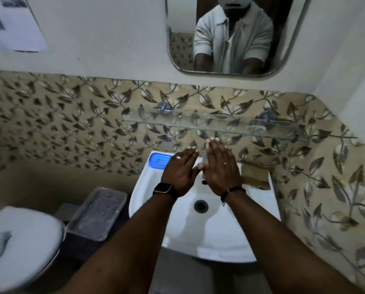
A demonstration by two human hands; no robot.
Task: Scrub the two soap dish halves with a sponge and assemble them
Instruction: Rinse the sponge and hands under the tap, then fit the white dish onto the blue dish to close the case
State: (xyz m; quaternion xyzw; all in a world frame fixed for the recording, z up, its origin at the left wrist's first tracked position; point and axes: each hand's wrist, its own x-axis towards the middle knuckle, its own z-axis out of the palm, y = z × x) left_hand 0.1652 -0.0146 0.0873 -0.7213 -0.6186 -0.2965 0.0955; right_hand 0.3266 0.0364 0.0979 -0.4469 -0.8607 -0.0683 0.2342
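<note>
A blue soap dish (159, 161) sits on the back left corner of the white sink (209, 225). My left hand (180, 170) and my right hand (221, 168) are held flat over the back of the basin, fingers stretched forward, thumbs nearly touching. Neither hand holds anything. The tap (205, 158) is mostly hidden between the hands. I cannot see a sponge. A brown flat piece (256, 175) lies on the sink's back right corner.
A glass shelf (219, 124) juts from the leaf-patterned tiles just above my fingertips, with a mirror (230, 35) higher up. A toilet (18, 247) and a plastic-wrapped cistern (98, 211) stand at the left. The drain (200, 206) is open.
</note>
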